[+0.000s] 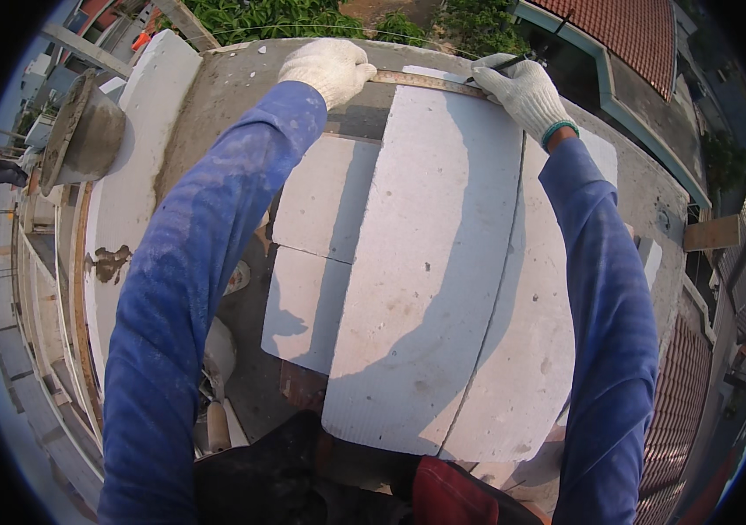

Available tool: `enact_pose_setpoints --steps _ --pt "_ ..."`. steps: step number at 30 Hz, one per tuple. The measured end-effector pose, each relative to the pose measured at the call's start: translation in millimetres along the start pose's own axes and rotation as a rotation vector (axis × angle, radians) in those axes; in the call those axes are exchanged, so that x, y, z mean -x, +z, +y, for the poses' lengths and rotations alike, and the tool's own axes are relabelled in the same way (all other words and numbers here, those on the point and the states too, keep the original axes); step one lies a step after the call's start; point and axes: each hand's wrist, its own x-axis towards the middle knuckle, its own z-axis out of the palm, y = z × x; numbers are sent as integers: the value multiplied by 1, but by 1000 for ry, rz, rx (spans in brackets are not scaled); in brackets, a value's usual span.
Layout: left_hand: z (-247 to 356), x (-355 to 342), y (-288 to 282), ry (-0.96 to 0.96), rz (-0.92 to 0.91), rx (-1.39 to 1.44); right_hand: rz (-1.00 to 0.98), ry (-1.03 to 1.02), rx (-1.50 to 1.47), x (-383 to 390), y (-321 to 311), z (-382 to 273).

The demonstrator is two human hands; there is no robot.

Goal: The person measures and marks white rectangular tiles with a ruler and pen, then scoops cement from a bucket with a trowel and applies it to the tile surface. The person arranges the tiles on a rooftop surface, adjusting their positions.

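At the top of the pile of pale blocks, my left hand (327, 70), in a white knit glove, pinches one end of a yellowish measuring tape (421, 80). The tape stretches across the far end of a long white block (417, 254). My gloved right hand (517, 92) is closed at the other end of the tape, around a dark slim object (504, 63) whose kind I cannot make out. A second long block (522, 341) lies alongside on the right, and smaller blocks (312, 192) lie stacked at the left.
A grey concrete ledge (207, 105) surrounds the blocks, with a pale low wall (119, 219) and a cement-stained bucket (84, 131) at left. Tools (220, 424) lie by my body. Beyond the edges are red tiled roofs (601, 31) and greenery (259, 17) below.
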Motion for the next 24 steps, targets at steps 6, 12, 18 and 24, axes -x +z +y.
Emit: enact_pose_setpoints --steps 6,12,18,24 --pt "-9 -3 11 32 75 -6 36 -49 -54 -2 5 6" --pt "-3 -2 5 27 19 -1 52 -27 -63 -2 7 11" --pt "-4 -1 5 26 28 -18 37 3 -48 -1 7 5" --pt "-4 1 4 31 34 -5 59 -26 -51 0 8 5"
